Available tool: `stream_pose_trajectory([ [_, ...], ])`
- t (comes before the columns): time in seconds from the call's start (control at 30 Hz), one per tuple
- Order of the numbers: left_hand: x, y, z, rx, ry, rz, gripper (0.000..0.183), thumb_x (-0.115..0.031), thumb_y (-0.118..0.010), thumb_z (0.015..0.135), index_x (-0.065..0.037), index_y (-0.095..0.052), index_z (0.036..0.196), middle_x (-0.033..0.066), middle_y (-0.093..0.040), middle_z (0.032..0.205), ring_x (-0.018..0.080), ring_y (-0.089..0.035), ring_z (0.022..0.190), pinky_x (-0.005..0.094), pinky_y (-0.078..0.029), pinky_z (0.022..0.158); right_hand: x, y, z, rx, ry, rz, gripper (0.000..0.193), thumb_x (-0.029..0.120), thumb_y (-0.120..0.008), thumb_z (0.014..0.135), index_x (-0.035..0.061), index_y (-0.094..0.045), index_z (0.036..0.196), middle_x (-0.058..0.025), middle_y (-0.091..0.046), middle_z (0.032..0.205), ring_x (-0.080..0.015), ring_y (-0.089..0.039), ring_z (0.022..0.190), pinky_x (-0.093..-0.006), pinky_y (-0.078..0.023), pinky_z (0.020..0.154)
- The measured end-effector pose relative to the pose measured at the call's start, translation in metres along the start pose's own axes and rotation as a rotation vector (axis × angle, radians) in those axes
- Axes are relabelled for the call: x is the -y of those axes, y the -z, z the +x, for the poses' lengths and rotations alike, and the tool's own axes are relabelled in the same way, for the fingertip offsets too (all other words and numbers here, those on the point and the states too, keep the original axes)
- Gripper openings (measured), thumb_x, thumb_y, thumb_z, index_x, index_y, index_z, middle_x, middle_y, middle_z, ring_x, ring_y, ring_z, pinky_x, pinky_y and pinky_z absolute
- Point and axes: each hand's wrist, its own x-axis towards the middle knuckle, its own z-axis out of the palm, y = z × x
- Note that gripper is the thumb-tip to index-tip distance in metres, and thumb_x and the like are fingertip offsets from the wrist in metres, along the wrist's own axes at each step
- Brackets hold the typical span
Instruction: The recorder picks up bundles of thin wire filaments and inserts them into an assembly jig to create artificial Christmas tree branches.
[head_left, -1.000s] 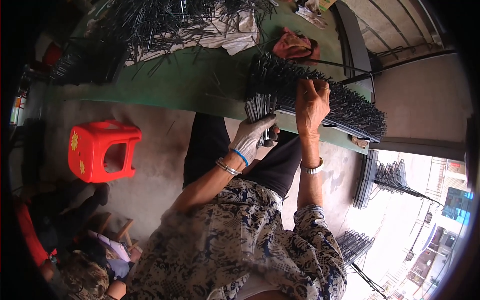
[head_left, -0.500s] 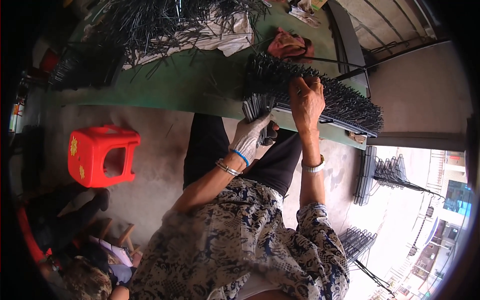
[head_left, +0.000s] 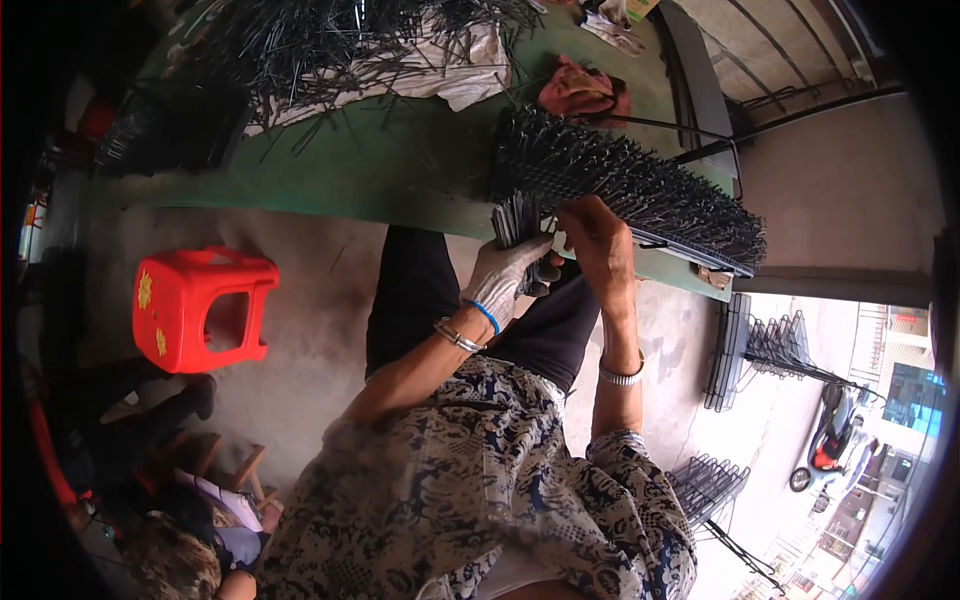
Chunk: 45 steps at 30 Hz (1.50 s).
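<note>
My left hand [head_left: 500, 270], in a whitish glove, is closed around a bundle of thin dark metal rods [head_left: 515, 220] at the table's near edge. Just right of the bundle is my bare right hand [head_left: 602, 252], its fingers pinched together and pointing toward the rods. What the pinch holds, if anything, is too small to make out. Beyond both hands a long rack [head_left: 640, 190], densely filled with upright dark rods, lies along the edge of the green table [head_left: 350, 180].
A heap of loose dark rods [head_left: 310, 50] lies on a pale cloth [head_left: 470, 75]. A reddish rag [head_left: 585, 90] rests behind the rack. On the floor at left stands a red stool [head_left: 175, 310]. Wire racks [head_left: 730, 350] stand at right; another person [head_left: 185, 550] sits lower left.
My right hand has come down and left from the top of the rack to beside the bundle. My left hand keeps its grip, almost unmoved. A motorbike has appeared outside.
</note>
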Motion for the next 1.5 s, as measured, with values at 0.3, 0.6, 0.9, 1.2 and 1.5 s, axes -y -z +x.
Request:
stream_pose_trajectory([
  [0.3, 0.007, 0.009, 0.01, -0.006, 0.023, -0.022, 0.024, -0.023, -0.066, 0.09, -0.004, -0.064, 0.105, 0.009, -0.071, 0.093, 0.0182, -0.07, 0.078, 0.0278, -0.056, 0.06, 0.002, 0.018, 0.013, -0.549, 0.261, -0.206, 0.006, 0.008, -0.057, 0.093, 0.0017, -0.056, 0.092, -0.0074, -0.065, 0.075, -0.0116, -0.06, 0.061, -0.0269, -0.047, 0.057],
  [0.6, 0.012, 0.01, 0.013, 0.03, 0.071, -0.138, 0.018, -0.017, -0.065, 0.09, -0.002, -0.064, 0.1, 0.0107, -0.069, 0.084, 0.0194, -0.068, 0.068, 0.0296, -0.058, 0.058, -0.014, 0.01, 0.044, -0.656, 0.334, -0.357, 0.006, 0.011, -0.058, 0.091, 0.0063, -0.057, 0.094, -0.014, -0.064, 0.079, -0.0308, -0.064, 0.068, -0.0376, -0.05, 0.064],
  [0.9, 0.013, 0.012, 0.015, 0.066, 0.065, -0.158, 0.022, -0.016, -0.064, 0.091, 0.003, -0.064, 0.103, 0.0129, -0.068, 0.087, 0.0209, -0.069, 0.075, 0.0354, -0.062, 0.066, -0.012, 0.014, 0.04, -0.575, 0.244, -0.313, 0.005, 0.011, -0.061, 0.09, 0.0063, -0.059, 0.092, -0.012, -0.063, 0.074, -0.0212, -0.06, 0.062, -0.0314, -0.049, 0.062],
  [1.2, 0.019, 0.017, 0.016, 0.087, 0.042, -0.169, 0.02, -0.015, -0.064, 0.091, 0.002, -0.064, 0.101, 0.0118, -0.068, 0.087, 0.0204, -0.068, 0.075, 0.0361, -0.062, 0.068, -0.012, 0.015, 0.03, -0.553, 0.379, -0.407, 0.003, 0.009, -0.06, 0.09, 0.0064, -0.06, 0.09, -0.0115, -0.062, 0.071, -0.0241, -0.058, 0.057, -0.0321, -0.047, 0.057],
  [1.5, 0.02, 0.006, 0.013, 0.031, 0.143, -0.239, 0.013, -0.012, -0.066, 0.09, 0.0, -0.064, 0.094, 0.0124, -0.066, 0.079, 0.0221, -0.067, 0.069, 0.034, -0.058, 0.058, -0.024, 0.003, 0.049, -0.439, 0.232, -0.703, 0.004, 0.016, -0.06, 0.088, 0.0135, -0.063, 0.087, -0.0128, -0.058, 0.09, -0.0346, -0.061, 0.077, -0.0436, -0.049, 0.063],
])
